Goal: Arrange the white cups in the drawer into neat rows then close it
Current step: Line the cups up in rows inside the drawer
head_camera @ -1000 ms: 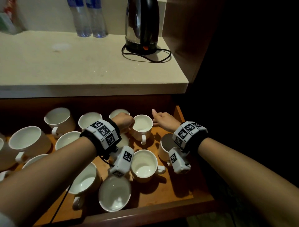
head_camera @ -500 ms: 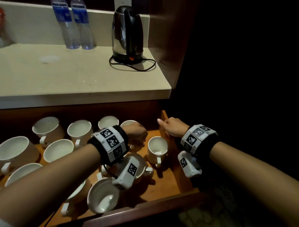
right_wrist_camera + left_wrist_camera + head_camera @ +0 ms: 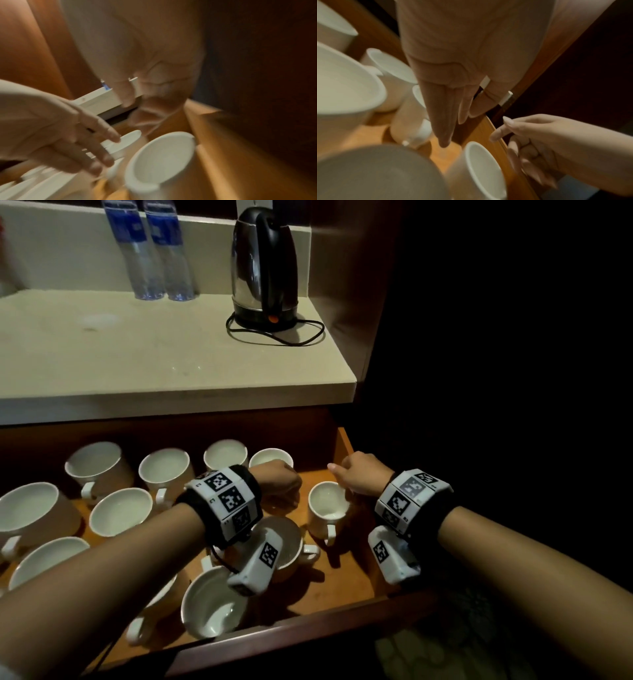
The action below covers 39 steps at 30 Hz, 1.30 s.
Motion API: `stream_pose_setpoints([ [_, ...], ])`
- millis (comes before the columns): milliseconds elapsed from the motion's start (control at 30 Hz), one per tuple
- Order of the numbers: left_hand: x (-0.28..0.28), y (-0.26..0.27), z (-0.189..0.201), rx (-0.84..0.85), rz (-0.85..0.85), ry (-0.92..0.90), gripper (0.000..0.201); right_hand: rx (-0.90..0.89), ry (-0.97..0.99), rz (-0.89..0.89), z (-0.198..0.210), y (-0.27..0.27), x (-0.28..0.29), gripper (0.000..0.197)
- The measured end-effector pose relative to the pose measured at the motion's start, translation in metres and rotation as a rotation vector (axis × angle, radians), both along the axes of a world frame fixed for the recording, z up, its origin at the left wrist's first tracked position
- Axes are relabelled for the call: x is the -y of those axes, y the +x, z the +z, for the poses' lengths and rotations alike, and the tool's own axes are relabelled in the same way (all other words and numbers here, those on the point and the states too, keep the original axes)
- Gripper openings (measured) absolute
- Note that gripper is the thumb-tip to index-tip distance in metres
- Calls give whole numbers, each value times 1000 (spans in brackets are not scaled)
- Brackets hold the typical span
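The wooden drawer [image 3: 342,594] stands pulled out and holds several white cups, loosely scattered. One upright cup [image 3: 327,503] stands near the right wall with its handle toward me. My right hand [image 3: 359,474] hovers just right of its rim with fingers loosely curled, holding nothing. In the left wrist view the right hand [image 3: 522,146] lies between this cup [image 3: 481,169] and the drawer wall. My left hand [image 3: 279,482] hangs over the back right cup [image 3: 270,457]; its fingers [image 3: 447,121] point straight down and grip nothing. A cup [image 3: 212,607] at the front leans toward me.
Above the drawer a pale countertop [image 3: 171,354] carries a black kettle [image 3: 263,268] with its cord and two water bottles [image 3: 154,251]. The drawer's right wall [image 3: 346,446] is close to my right hand. Dark cabinet wood rises on the right.
My left hand has moved right, over the back right cup. My right wrist has drawn back off the cup by the right wall, which now shows whole.
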<state>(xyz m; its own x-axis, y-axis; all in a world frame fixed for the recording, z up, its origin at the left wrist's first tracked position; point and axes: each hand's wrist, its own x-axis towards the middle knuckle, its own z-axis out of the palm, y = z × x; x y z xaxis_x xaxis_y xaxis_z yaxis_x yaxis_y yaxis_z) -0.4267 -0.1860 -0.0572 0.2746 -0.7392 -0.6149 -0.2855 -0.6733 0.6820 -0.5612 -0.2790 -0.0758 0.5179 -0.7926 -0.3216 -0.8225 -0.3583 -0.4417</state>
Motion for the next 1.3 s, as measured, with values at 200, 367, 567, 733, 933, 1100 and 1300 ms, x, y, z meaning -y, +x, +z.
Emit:
stream_pose_setpoints([
  [200, -24, 26, 2, 45, -24, 59, 29, -35, 264, 187, 4, 26, -35, 37],
  [367, -41, 33, -2, 28, -20, 96, 22, -60, 317, 296, -12, 42, -47, 34],
  [567, -48, 35, -2, 23, 17, 103, 27, -261, 38, 494, -19, 53, -51, 31],
  [733, -53, 37, 2, -7, 36, 91, 29, -337, -17, 518, -18, 57, -49, 9],
  [933, -51, 31, 0, 9, 15, 121, 29, -418, -68, 538, -15, 55, -50, 23],
  [1100, -52, 31, -3, 22, 21, 119, 29, -335, -96, 634, -14, 61, -53, 33],
  [1300, -53, 36, -6, 29, 59, 109, 29, -323, -71, 562, -24, 58, -48, 26],
])
